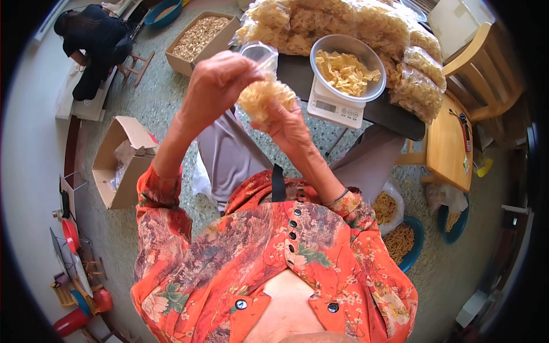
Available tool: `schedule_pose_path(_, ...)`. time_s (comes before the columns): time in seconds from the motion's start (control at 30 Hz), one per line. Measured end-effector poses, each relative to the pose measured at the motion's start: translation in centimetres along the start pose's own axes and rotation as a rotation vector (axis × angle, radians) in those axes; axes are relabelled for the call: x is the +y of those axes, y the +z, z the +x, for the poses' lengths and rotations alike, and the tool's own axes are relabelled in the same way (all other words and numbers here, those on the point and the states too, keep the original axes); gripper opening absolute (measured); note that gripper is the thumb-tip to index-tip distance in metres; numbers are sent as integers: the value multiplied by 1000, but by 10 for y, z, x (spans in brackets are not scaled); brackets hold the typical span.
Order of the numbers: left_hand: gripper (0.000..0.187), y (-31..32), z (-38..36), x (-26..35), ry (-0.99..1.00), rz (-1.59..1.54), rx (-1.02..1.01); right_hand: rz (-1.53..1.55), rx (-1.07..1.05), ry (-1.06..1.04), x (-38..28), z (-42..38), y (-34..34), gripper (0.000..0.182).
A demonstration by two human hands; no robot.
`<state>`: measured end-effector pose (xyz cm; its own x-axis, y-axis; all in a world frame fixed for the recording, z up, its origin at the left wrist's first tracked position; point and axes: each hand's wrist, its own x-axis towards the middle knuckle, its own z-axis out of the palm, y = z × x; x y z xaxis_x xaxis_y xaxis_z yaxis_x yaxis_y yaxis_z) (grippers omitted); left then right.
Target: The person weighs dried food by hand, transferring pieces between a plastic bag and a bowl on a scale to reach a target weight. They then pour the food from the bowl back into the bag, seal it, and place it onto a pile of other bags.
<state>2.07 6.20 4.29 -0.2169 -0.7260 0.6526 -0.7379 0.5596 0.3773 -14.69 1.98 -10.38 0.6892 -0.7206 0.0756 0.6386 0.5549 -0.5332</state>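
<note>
My left hand (220, 80) is raised, its fingers pinched on the gathered neck of a clear plastic bag. The full part of this plastic bag (260, 102), packed with pale yellow dried flakes, sits in the grip of my right hand (287, 127). Just right of my hands, a white digital kitchen scale (336, 108) carries a pale bowl (316, 63) with more dried flakes (347, 72) inside. Partly hidden behind the bag is a clear round container (249, 52). The scale's display is too small to read.
Filled bags (343, 26) are piled on the dark table (394, 117). A wooden chair (449, 143) stands at right. On the floor are an open carton (117, 166), a box of brown pieces (200, 37) and a blue basin (413, 243). Another person (94, 40) sits far left.
</note>
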Motion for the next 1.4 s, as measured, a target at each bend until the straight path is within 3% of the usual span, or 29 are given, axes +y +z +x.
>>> schedule_pose_path(0.07,14,-3,4,-8,-8,-16,-8,29,35,4,2,0,1,53)
schedule_pose_path(0.27,17,-6,15,-15,26,129,-65,-58,38,-7,-2,0,-5,77)
schedule_pose_path(0.33,18,-7,13,-19,6,148,-105,-231,52,-127,-11,-1,0,88)
schedule_pose_path(0.4,18,-3,13,-18,44,99,-105,-212,68,-151,-18,3,6,91)
schedule_pose_path(0.5,18,1,13,-17,89,62,-131,-390,67,-266,-22,15,14,78)
schedule_pose_path(0.6,18,4,11,-18,126,60,-154,-552,68,-213,-22,17,18,66)
schedule_pose_path(0.63,19,4,11,-18,135,83,-143,-556,102,-230,-20,17,18,50)
schedule_pose_path(0.73,19,3,9,-21,141,115,-130,-550,92,-262,-15,18,12,43)
schedule_pose_path(1.0,17,0,8,-21,147,136,-117,-592,89,-319,-19,10,28,39)
schedule_pose_path(1.07,17,-2,9,-20,75,84,-130,-584,77,-390,-30,6,34,38)
schedule_pose_path(1.17,16,-3,13,-13,-13,-49,-173,-908,136,-344,-47,2,34,36)
schedule_pose_path(1.23,13,-3,17,-12,-92,-129,-219,-898,143,-371,-52,6,31,34)
schedule_pose_path(1.4,9,0,24,-20,31,-129,-167,-905,119,-426,-59,5,38,33)
